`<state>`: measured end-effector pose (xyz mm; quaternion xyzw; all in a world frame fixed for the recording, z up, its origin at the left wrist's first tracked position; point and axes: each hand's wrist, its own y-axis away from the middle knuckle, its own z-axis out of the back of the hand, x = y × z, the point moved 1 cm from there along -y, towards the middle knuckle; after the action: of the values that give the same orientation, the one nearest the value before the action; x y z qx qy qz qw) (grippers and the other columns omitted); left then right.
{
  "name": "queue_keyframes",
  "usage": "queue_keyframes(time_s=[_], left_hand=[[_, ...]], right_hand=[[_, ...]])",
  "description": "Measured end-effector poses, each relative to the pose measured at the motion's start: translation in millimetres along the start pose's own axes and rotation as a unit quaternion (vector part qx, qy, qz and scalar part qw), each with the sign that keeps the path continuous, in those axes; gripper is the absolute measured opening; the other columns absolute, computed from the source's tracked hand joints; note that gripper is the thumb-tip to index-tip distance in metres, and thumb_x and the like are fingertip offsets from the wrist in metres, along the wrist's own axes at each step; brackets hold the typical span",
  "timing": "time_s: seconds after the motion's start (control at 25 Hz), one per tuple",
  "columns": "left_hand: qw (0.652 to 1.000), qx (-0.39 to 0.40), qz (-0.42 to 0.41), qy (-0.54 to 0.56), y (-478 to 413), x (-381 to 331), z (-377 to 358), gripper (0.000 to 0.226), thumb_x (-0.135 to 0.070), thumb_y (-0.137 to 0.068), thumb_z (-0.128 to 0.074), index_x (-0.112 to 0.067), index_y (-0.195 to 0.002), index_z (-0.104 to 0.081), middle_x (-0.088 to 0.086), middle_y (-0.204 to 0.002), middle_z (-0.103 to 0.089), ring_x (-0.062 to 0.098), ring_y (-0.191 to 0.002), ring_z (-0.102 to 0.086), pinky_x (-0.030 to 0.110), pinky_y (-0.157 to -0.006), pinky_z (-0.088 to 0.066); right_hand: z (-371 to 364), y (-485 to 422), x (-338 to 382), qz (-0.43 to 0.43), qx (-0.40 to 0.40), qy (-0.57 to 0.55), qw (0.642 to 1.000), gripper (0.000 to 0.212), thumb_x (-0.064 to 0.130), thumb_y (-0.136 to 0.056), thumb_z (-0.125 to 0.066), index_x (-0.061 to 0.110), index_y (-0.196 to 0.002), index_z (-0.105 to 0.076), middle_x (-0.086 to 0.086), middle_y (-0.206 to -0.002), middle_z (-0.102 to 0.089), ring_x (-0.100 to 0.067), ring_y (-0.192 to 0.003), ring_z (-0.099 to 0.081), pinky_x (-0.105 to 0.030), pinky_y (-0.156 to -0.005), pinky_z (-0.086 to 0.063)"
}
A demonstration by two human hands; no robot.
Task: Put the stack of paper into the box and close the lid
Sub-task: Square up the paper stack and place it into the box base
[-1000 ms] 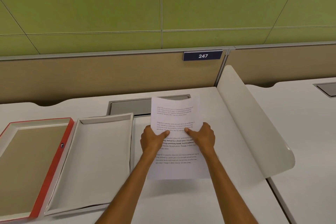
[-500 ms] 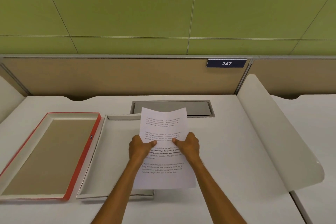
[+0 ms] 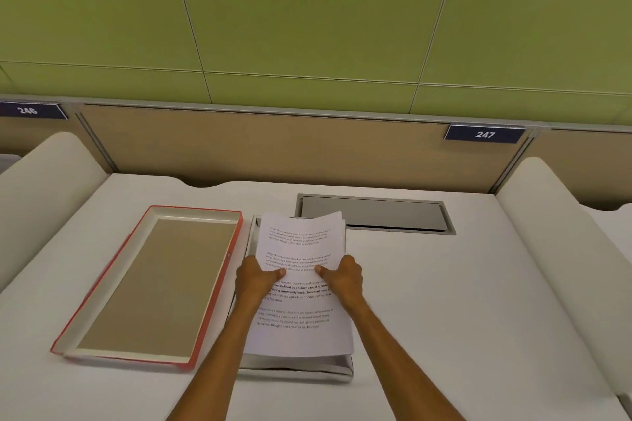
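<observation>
Our thumbs pressed on the top sheet, our left hand and right hand gripping the stack of paper by its sides, directly over the white box. The red-edged lid lay just left of it on the desk.

wall: green panels | partition: tan | desk: white | number plate: 247

Single head-worn view, looking forward and down, close over a white desk, partition wall behind
</observation>
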<state>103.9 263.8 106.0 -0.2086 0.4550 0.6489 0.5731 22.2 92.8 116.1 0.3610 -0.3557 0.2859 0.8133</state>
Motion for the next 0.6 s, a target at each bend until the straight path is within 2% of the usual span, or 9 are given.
queue_keyframes(time_s=[0.08, 0.16, 0.28, 0.44, 0.6], left_hand=[[1.0, 0.004, -0.005, -0.008, -10.0, 7.3, 6.2, 0.043, -0.018, -0.072, -0.084, -0.004, -0.108, -0.065, 0.016, -0.114, -0.071, 0.033, -0.098, -0.07, 0.035, -0.07, -0.058], [1.0, 0.014, -0.013, -0.017, -17.1, 12.6, 7.7, 0.044, -0.018, -0.073, -0.083, -0.005, -0.11, -0.064, 0.016, -0.117, -0.07, 0.032, -0.099, -0.07, 0.03, -0.064, -0.055], [0.999, 0.025, -0.015, -0.021, -26.4, 20.2, 5.5, 0.043, -0.016, -0.074, -0.081, -0.005, -0.112, -0.063, 0.015, -0.119, -0.069, 0.032, -0.102, -0.069, 0.022, -0.06, -0.048], [0.999, 0.034, -0.009, -0.026, -35.5, 28.3, 0.3, 0.041, -0.015, -0.076, -0.08, -0.005, -0.111, -0.061, 0.015, -0.119, -0.068, 0.032, -0.103, -0.068, 0.025, -0.065, -0.049], [0.999, 0.038, -0.005, -0.024, -41.2, 35.1, -3.9, 0.037, -0.015, -0.076, -0.08, -0.006, -0.106, -0.06, 0.015, -0.118, -0.068, 0.031, -0.1, -0.068, 0.019, -0.055, -0.044]], right_hand=[[-12.2, -0.8, 3.3, -0.004, 0.003, -0.007, 1.0, 0.049, 0.028, -0.082, -0.075, 0.003, -0.118, -0.054, -0.014, -0.125, -0.064, -0.03, -0.109, -0.065, -0.032, -0.082, -0.054], [-20.1, -4.4, 3.0, -0.01, 0.003, -0.011, 1.0, 0.047, 0.026, -0.081, -0.076, 0.003, -0.117, -0.055, -0.014, -0.125, -0.064, -0.031, -0.109, -0.065, -0.032, -0.083, -0.054], [-29.3, -11.7, 0.4, -0.017, -0.002, -0.007, 1.0, 0.038, 0.027, -0.08, -0.077, 0.01, -0.104, -0.052, -0.015, -0.123, -0.065, -0.031, -0.106, -0.066, -0.036, -0.084, -0.057], [-38.6, -15.8, -2.2, -0.023, -0.005, 0.008, 1.0, 0.035, 0.026, -0.083, -0.074, 0.014, -0.098, -0.045, -0.015, -0.122, -0.065, -0.03, -0.106, -0.066, -0.032, -0.079, -0.055], [-47.6, -19.8, -8.1, -0.023, -0.007, 0.022, 0.999, 0.032, 0.024, -0.084, -0.072, 0.014, -0.096, -0.044, -0.014, -0.122, -0.065, -0.03, -0.105, -0.067, -0.03, -0.077, -0.054]])
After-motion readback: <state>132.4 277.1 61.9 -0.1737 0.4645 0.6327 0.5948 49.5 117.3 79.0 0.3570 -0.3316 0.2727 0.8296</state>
